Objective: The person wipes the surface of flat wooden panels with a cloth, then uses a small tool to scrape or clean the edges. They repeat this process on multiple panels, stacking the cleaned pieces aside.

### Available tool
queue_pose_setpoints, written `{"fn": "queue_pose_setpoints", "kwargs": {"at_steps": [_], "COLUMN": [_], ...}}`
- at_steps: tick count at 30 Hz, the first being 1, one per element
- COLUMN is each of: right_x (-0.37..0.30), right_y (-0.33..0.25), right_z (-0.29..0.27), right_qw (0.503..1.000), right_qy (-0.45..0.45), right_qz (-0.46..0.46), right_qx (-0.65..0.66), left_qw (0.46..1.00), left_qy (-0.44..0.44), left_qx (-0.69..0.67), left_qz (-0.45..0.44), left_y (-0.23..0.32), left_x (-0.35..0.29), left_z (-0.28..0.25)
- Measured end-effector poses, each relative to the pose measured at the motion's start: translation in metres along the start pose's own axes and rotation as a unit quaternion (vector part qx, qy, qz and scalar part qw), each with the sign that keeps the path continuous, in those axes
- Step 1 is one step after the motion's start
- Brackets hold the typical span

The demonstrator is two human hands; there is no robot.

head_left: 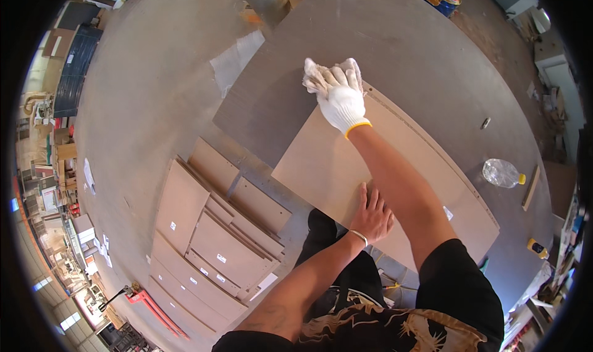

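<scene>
Light is bright and soft, edges warped.

The right arm (pixel 401 191) reaches from the lower right to the upper centre of the frame, its white-gloved right hand (pixel 343 101) back uppermost, fingers bent and directed toward the top. The left arm (pixel 302 278) rises from the lower edge; its bare left hand (pixel 374 219) rests palm-down right of centre, fingers slightly parted.
</scene>
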State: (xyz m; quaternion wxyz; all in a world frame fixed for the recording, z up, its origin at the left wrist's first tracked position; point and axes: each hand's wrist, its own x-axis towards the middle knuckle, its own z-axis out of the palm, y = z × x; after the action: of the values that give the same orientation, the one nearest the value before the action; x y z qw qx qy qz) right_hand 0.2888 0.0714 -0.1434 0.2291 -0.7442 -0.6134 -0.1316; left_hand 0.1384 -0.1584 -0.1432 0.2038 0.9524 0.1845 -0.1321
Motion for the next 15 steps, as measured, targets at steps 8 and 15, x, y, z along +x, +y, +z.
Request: {"fn": "queue_pose_setpoints", "kwargs": {"at_steps": [8,15], "right_x": [-0.024,-0.060], "right_y": [0.016,-0.143], "right_z": [-0.030,-0.064], "right_qw": [0.991,0.904], "right_qy": [-0.109,-0.303], "right_qz": [0.057,-0.088], "right_qx": [0.057,0.288], "left_qw": [0.994,0.969], "left_qy": [0.099,0.222], "left_qx": [0.035,0.105], "left_qz": [0.014,0.027], "left_y": [-0.002,-0.006], "left_x": [0.002,0.010], "left_z": [0.000,0.027]}}
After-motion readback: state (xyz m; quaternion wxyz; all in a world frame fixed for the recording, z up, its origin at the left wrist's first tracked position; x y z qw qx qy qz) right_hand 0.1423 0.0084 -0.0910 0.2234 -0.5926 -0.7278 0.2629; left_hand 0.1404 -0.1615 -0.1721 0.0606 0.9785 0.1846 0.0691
